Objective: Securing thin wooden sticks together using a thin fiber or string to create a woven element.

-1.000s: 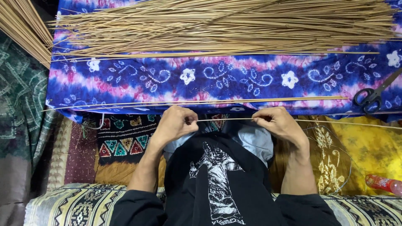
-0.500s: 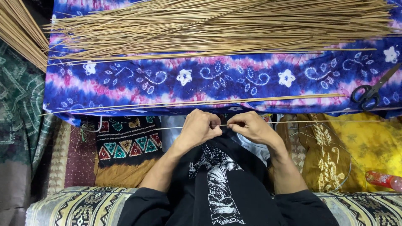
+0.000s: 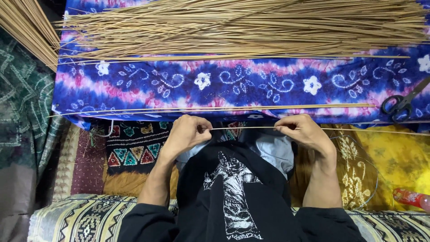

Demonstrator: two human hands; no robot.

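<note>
A long thin tan stick [image 3: 244,128] runs level in front of my chest, held between both hands and reaching past the right one over the yellow cloth. My left hand [image 3: 187,133] pinches its left end. My right hand [image 3: 304,131] pinches it further right. Just beyond my hands, two or three single sticks [image 3: 215,108] lie along the near edge of the blue and purple patterned cloth [image 3: 251,85]. A big heap of the same sticks [image 3: 242,28] covers the far part of that cloth.
Black-handled scissors [image 3: 397,104] lie on the cloth at the right edge. Another bundle of sticks [image 3: 27,31] slants in at the top left. A red bottle [image 3: 411,197] rests at the lower right on yellow cloth [image 3: 394,157]. Patterned textiles [image 3: 134,145] lie under my arms.
My hands came together at the middle of the stick half a second ago, and now they have slid apart again along it.
</note>
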